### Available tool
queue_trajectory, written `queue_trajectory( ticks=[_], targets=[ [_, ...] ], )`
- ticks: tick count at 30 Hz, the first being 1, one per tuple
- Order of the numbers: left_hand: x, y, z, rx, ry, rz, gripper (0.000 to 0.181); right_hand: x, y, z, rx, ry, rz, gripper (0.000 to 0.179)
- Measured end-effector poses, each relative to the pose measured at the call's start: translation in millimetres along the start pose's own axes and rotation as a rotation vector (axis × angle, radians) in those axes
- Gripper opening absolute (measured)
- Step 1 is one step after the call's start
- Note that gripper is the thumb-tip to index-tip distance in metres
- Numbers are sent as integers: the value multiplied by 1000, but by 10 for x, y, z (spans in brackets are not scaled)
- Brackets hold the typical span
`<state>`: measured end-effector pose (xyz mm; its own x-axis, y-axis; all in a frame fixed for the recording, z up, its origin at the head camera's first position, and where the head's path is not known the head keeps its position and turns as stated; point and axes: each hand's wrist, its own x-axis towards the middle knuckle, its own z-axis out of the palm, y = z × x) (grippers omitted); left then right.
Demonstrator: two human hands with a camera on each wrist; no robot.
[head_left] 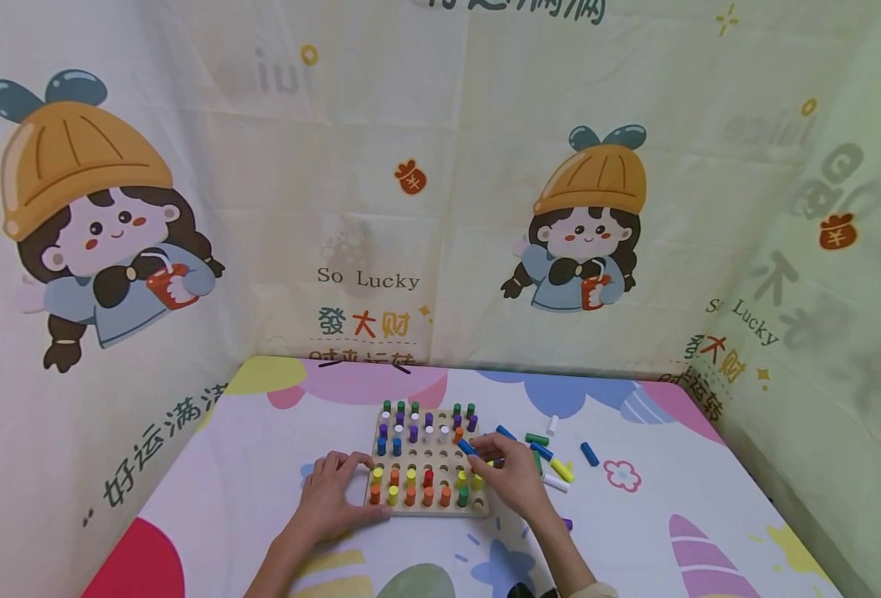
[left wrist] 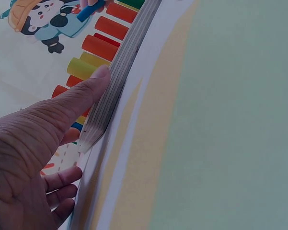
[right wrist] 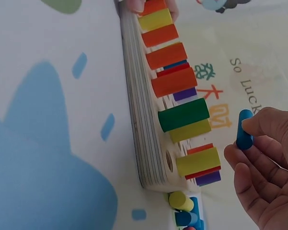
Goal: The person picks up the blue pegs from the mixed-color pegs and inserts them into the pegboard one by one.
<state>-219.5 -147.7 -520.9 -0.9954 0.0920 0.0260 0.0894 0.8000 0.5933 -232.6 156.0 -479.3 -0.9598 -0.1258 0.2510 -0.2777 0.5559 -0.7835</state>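
Observation:
A wooden pegboard (head_left: pixel 434 512) lies on the table, with coloured pegs standing in many of its holes. My left hand (head_left: pixel 326 500) holds the board's near left corner, thumb along the front edge (left wrist: pixel 116 79) and index finger at the left side. Over the right part of the board, my right hand (head_left: pixel 513 472) pinches a blue peg (right wrist: pixel 244 129) between thumb and fingers. That peg is tilted and held above the board, apart from it in the right wrist view. Orange pegs (right wrist: pixel 173 81), yellow pegs and a green peg (right wrist: pixel 184 115) fill much of the front rows.
Loose pegs lie right of the board: a white peg (head_left: pixel 552 425), a green peg (head_left: pixel 536 438), a yellow peg (head_left: pixel 562 471), a blue peg (head_left: pixel 589 453) and several others. A purple peg (head_left: pixel 568 524) shows beside the right forearm. Printed cloth walls (head_left: pixel 455 249) enclose the table.

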Motion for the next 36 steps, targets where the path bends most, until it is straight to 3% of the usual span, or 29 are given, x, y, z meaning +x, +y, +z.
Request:
queue_trajectory(
  ticks=[12, 29, 36],
  targets=[
    [5, 14, -5, 5, -3, -3, 73, 62, -67, 107, 52, -42, -18, 18],
    [0, 36, -28, 7, -14, -10, 75, 177, -148, 309, 42, -95, -92, 13],
    [-2, 40, -28, 2, -9, -4, 75, 221, -179, 401, -13, -115, -43, 11]
  ],
)
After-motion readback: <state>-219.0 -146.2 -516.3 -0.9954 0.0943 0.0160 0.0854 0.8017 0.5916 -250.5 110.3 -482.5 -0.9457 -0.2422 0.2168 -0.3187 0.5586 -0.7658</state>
